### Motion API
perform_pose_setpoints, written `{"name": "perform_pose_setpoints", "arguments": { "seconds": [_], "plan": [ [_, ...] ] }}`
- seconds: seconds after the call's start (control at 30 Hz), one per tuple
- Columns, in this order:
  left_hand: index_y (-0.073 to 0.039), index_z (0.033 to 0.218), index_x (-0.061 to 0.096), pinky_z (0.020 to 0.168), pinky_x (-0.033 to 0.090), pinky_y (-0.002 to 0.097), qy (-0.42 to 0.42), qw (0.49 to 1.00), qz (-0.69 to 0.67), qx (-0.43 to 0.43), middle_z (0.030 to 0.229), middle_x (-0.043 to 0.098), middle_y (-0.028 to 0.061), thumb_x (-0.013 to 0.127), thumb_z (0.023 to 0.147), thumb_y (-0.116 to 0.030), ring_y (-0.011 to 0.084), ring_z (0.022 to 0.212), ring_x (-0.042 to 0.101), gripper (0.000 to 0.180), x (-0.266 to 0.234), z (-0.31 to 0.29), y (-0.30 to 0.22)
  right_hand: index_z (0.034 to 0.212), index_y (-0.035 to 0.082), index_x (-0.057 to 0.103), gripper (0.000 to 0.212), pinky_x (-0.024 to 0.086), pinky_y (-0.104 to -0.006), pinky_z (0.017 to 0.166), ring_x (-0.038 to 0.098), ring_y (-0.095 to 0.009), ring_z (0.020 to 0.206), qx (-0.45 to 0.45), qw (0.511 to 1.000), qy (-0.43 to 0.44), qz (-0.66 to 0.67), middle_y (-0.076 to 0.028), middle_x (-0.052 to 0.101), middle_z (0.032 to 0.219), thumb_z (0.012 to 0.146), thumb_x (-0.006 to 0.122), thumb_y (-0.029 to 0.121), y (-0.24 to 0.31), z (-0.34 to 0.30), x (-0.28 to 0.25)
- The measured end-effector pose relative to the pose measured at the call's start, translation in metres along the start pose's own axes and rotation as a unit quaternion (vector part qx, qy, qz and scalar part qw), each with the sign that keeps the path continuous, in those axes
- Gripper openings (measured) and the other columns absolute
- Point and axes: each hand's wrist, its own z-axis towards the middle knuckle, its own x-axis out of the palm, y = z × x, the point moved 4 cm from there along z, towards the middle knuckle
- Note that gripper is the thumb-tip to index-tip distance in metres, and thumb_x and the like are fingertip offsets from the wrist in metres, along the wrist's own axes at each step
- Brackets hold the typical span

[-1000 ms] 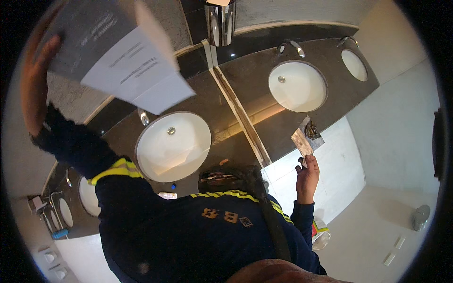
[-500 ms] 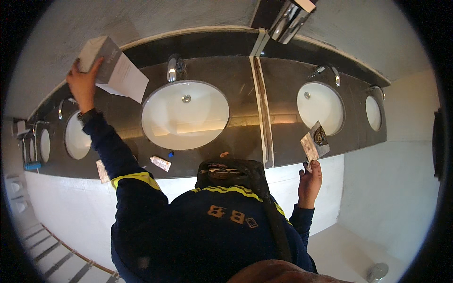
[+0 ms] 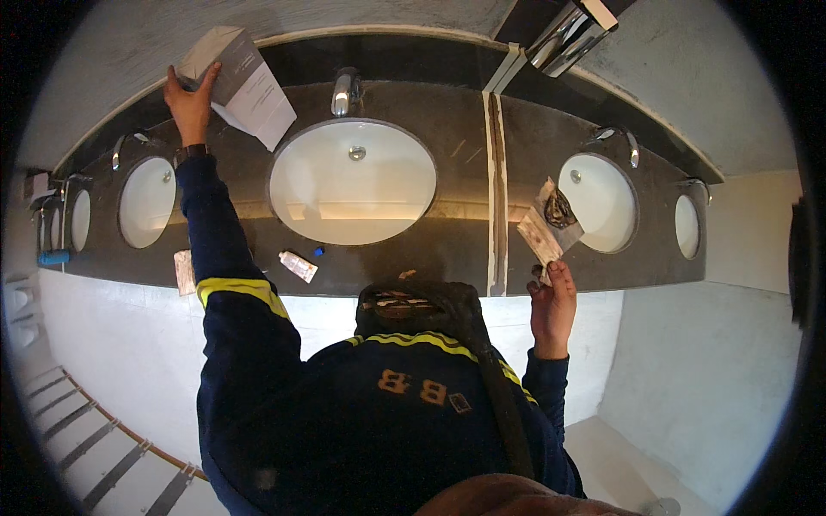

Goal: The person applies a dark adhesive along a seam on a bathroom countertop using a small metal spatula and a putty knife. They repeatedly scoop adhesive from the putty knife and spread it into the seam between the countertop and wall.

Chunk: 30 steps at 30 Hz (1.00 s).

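At the far left of the counter, my left hand point(image 3: 191, 103) grips a white and grey cardboard box point(image 3: 254, 95) by its near left side. The box stands tilted in the picture, left of the middle basin's tap. My right hand point(image 3: 555, 301) pinches a flat light-brown stained piece point(image 3: 542, 239), perhaps card or wood. A grey flat piece with dark smeared paste point(image 3: 559, 209) overlaps its far end; how the two join I cannot tell. Both are over the counter, between the seam and the right basin. Along the seam point(image 3: 496, 198) in the dark counter run two strips of pale tape.
The middle basin point(image 3: 353, 219) and right basin point(image 3: 602, 215) are sunk in the dark counter point(image 3: 387, 271). Near its front edge lie a tube point(image 3: 298, 266), a blue cap point(image 3: 319, 251) and a small brownish block point(image 3: 184, 272). A chrome tap point(image 3: 346, 93) rises behind the middle basin.
The whole view has shifted slightly. My right hand has moved left with its smeared pieces, closer to the taped seam. My left hand still holds the box.
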Motion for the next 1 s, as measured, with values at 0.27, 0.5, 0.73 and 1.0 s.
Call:
{"name": "perform_pose_setpoints", "arguments": {
  "seconds": [0.27,0.5,0.73,1.0],
  "plan": [
    [-0.003,0.149,0.025,0.101,0.044,0.0387,0.164,0.975,-0.089,-0.118,0.132,0.057,0.0221,0.067,0.086,-0.023,0.0341,0.122,0.056,0.079,0.080,-0.055,0.085,0.100,0.010,0.061,0.008,0.044,-0.0260,0.068,0.057,-0.009,0.082,0.025,0.999,0.037,0.001,0.000,0.064,0.094,0.095,0.062,0.015,0.011,-0.002,0.009],
    [-0.001,0.148,0.030,0.085,0.053,0.0473,0.218,0.896,-0.167,-0.349,0.142,0.046,0.0234,0.060,0.090,-0.044,0.0383,0.122,0.053,0.079,0.111,-0.063,0.109,0.098,0.011,0.062,0.006,0.043,-0.0255,0.066,0.056,-0.009,0.080,0.083,0.996,0.031,0.002,0.000,0.064,0.090,0.094,0.063,0.016,0.020,-0.011,0.005],
    [-0.001,0.145,0.035,0.071,0.052,0.0398,0.291,0.895,-0.138,-0.309,0.122,0.057,0.0168,0.069,0.085,-0.042,0.0270,0.098,0.058,0.081,0.076,-0.105,0.108,0.098,0.010,0.061,0.009,0.043,-0.0249,0.066,0.056,-0.009,0.079,0.101,0.995,0.007,-0.010,0.001,0.063,0.088,0.093,0.065,0.016,0.025,-0.017,0.012],
    [-0.003,0.138,0.046,0.086,0.052,0.0356,0.460,0.747,-0.301,-0.373,0.126,0.061,0.0139,0.052,0.098,-0.038,0.0227,0.107,0.061,0.053,-0.040,-0.244,-0.119,0.103,0.007,0.062,0.013,0.045,-0.0260,0.065,0.057,-0.009,0.079,0.112,0.993,0.033,0.015,-0.001,0.064,0.090,0.092,0.065,0.014,0.041,-0.022,0.018]
  ]
}}
